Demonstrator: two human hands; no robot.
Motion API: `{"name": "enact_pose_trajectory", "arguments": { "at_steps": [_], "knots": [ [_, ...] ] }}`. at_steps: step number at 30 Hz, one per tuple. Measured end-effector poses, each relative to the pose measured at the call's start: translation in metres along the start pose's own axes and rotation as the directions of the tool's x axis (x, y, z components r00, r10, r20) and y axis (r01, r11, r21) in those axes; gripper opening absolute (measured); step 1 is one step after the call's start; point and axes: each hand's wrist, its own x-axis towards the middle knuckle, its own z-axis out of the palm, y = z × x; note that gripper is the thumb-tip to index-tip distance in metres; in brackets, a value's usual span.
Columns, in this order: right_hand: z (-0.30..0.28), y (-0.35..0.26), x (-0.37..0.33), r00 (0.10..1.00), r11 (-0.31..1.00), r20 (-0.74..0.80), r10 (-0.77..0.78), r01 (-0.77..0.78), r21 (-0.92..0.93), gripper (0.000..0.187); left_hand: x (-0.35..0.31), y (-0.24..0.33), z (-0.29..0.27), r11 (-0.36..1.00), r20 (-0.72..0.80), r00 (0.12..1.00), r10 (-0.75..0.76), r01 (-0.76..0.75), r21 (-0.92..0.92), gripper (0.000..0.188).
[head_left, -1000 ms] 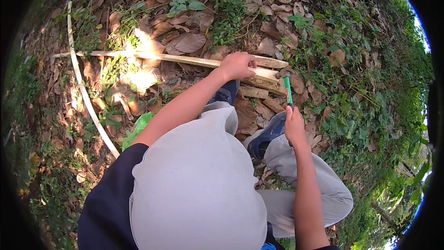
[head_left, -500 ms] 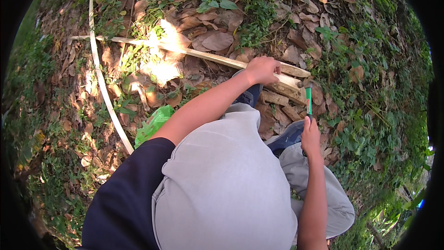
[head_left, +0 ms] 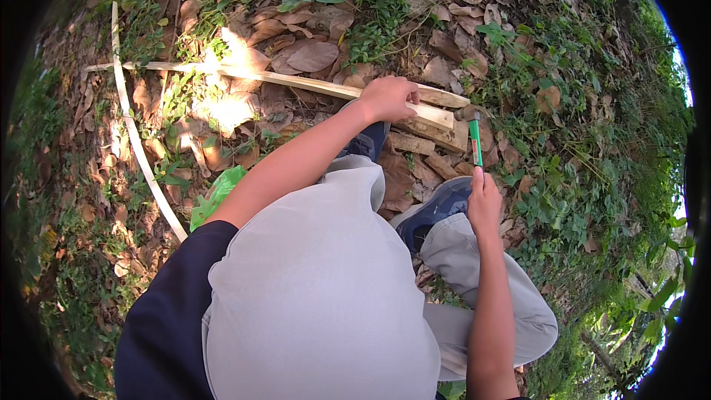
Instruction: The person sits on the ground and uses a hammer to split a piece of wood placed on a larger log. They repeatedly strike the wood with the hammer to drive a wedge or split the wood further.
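My left hand [head_left: 389, 98] is closed over a pale wooden strip [head_left: 435, 115], its fingers curled round the near side. That strip lies over a thicker wood block [head_left: 446, 133] on the leaf-covered ground. My right hand [head_left: 485, 198] grips a hammer [head_left: 475, 141] by its black and green handle. The small hammer head is close to the strip's right end; whether they touch I cannot tell. Beyond my left hand runs another wooden piece [head_left: 444, 97], and a long thin batten [head_left: 296, 81] stretches away to the left.
A second long pale strip [head_left: 137, 133] crosses the batten at the left. Beside my left forearm lies a green plastic bag [head_left: 216, 196]. Short wood offcuts [head_left: 412, 144] lie near my shoe [head_left: 437, 211]. Dry leaves and low green plants surround everything.
The whole view has shifted, so the wood and both hands appear farther left. The strip's end now stands out more clearly from the block beneath. Both hands keep their holds.
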Motion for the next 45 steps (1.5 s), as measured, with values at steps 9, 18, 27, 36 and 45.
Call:
{"name": "enact_pose_trajectory", "arguments": {
  "at_steps": [9,18,27,36,45],
  "knots": [
    [-0.017,-0.033,-0.003,0.951,0.969,-0.273,-0.143,0.191,0.157,0.046,0.002,0.003,-0.003,0.998,0.042,0.998,-0.045,0.044,0.034,0.032],
    [-0.002,-0.032,-0.015,0.985,0.987,-0.07,-0.157,0.153,-0.05,0.03,0.003,0.006,-0.003,0.997,0.044,0.998,-0.046,0.043,0.061,0.032],
    [-0.047,-0.068,-0.007,0.883,0.931,-0.359,-0.302,0.354,0.088,0.025,0.002,0.006,-0.005,0.996,0.063,0.995,-0.072,0.069,0.056,0.033],
    [0.026,-0.027,-0.01,0.995,0.979,-0.071,-0.064,0.049,-0.199,0.03,0.003,0.003,-0.002,0.999,0.018,1.0,-0.007,0.007,0.036,0.032],
    [-0.077,-0.104,-0.004,0.879,0.933,-0.394,-0.268,0.338,0.12,0.026,0.0,0.002,-0.003,0.999,0.031,0.999,-0.029,0.028,0.03,0.032]
  ]
}}
